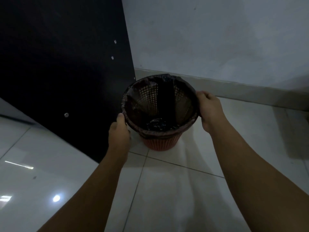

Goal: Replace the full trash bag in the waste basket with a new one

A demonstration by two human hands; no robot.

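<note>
An orange mesh basket (158, 144) stands on the white tiled floor (167, 190), close to the wall (217, 39) and just beside a black panel (58, 64) on its left. A thin dark bag (133, 104) lines it, stretched over the rim and folded down the outside; the mesh shows through the film, and a crumpled dark bit lies at the bottom. The left hand (119, 131) grips the near-left edge of the rim, fingers curled around the bag's fold there. The right hand (209, 109) holds the right edge of the rim, fingers closed on the bag film, thumb on top. Both arms reach in from below, and the basket sits between them. The room is dim, with light glints on the floor tiles at lower left.
</note>
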